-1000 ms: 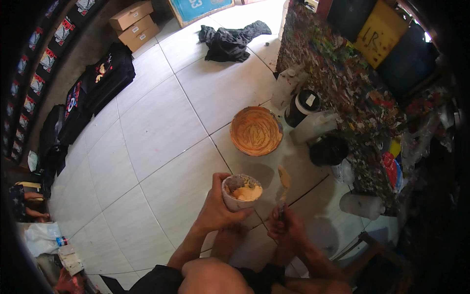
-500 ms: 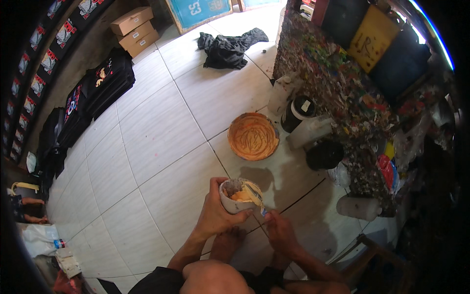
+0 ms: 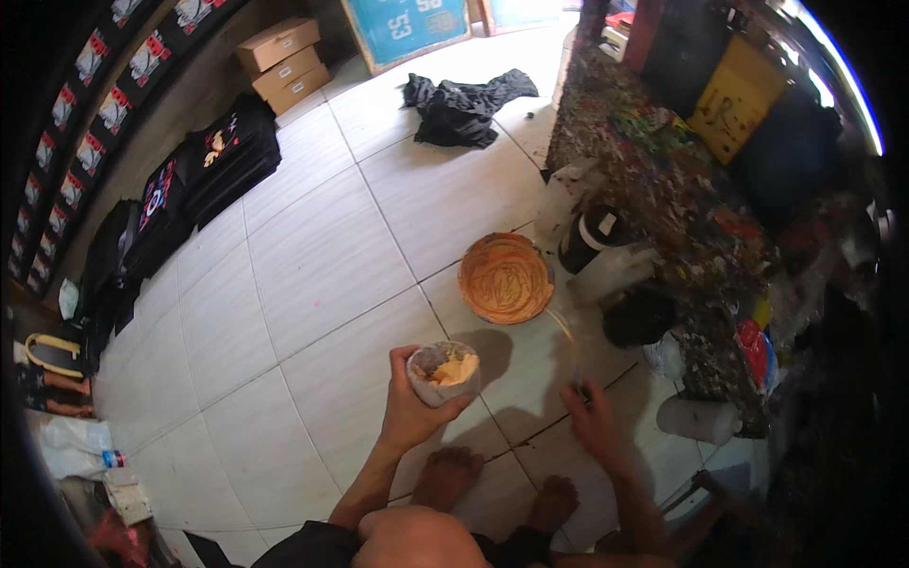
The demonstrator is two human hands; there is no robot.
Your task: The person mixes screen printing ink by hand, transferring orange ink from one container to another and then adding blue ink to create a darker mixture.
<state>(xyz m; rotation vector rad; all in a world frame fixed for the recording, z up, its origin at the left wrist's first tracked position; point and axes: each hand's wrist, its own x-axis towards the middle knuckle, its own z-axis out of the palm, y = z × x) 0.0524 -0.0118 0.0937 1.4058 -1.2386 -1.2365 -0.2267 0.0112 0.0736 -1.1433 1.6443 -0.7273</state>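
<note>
My left hand (image 3: pixel 415 409) is wrapped around a whitish cup (image 3: pixel 447 386), tilted so its mouth shows. Inside it lies thick yellow-orange paste (image 3: pixel 456 368), and its wall is stained grey. Off to the right, my right hand (image 3: pixel 592 415) is closed on a thin, paste-smeared tool (image 3: pixel 564 327), blurred by motion; whether it is a spatula or a spoon I cannot tell. The tool points up and left, its tip close to the right rim of a round bowl (image 3: pixel 506 278). That bowl stands on the tiles, coated inside with swirled orange paste.
Beside the bowl stand a black tub (image 3: pixel 592 237), pale bottles (image 3: pixel 614 273) and a dark container (image 3: pixel 640 317), next to a paint-crusted bench (image 3: pixel 653 180). A white bottle (image 3: pixel 699 419) lies nearer me. Black cloth (image 3: pixel 464 109), cardboard boxes (image 3: pixel 284 66) and stacked black garments (image 3: pixel 227 151) rest farther off.
My right hand has drawn the tool out of the cup and swung it right, toward the bowl's side. The cup stays in my left hand. The whole view has shifted slightly.
</note>
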